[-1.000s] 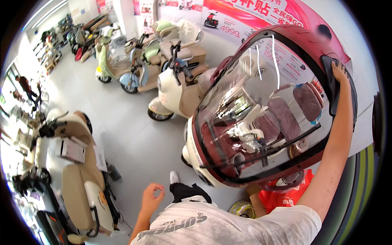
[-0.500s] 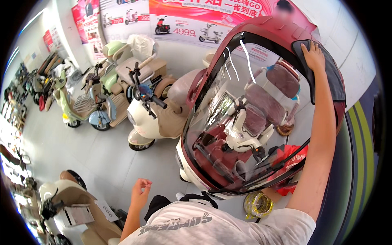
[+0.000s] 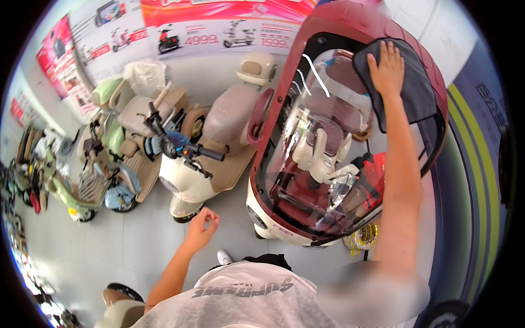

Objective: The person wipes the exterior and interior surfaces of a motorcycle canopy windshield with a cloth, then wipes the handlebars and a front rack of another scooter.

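My right hand is spread flat on a dark grey cloth, its fingers stretched out. The cloth lies over the upper right part of the clear windshield and reaches onto the frame of a dark red enclosed electric vehicle. Through the windshield show covered seats and a cream handlebar column. My left hand hangs above the floor, left of the vehicle's front, its fingers curled in with nothing visible in them.
A cream scooter stands close on the vehicle's left. Farther left are a light blue scooter and several others. A roll of yellow tape is beside the vehicle's front. Posters cover the back wall; a striped dark panel is at right.
The cloth has shifted left under my right hand, from the vehicle's right edge farther over the windshield. My left hand has risen slightly. The whole view has also turned.
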`<state>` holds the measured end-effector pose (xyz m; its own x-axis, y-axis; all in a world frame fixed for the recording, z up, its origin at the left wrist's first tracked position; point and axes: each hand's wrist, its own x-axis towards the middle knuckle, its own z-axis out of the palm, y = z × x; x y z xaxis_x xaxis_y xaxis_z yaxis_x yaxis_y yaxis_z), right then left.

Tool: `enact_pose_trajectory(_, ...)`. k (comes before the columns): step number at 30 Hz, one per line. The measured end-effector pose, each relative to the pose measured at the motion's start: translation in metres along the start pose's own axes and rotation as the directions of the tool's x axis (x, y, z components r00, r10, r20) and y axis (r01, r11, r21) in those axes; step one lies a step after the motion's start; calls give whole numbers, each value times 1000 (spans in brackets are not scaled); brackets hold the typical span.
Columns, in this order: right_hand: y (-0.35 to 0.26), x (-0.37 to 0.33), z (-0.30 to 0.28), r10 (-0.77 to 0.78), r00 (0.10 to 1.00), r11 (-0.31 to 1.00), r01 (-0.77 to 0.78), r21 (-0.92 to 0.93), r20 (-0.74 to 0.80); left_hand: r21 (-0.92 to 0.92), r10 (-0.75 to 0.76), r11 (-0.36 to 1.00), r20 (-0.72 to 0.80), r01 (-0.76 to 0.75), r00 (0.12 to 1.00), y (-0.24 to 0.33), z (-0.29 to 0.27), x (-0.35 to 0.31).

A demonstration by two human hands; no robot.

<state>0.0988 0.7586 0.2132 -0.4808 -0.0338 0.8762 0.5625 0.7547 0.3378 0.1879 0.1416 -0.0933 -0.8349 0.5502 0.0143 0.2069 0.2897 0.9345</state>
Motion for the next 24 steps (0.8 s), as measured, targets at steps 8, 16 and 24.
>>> enact_pose_trajectory(8,-70,-25,-20,25,997,991,-35,125,80,35,506,853,186,-521,842,137,19,147)
enact_pose_trajectory(16,-77,-19,-44,10,993,979,-35,201,121,33,766,622,185,-782,616,263,75,218)
enact_pose_trajectory(24,-79,9,-28,-96,983,984,70,163,156,102,882,455,87,-885,463,339,82,308)
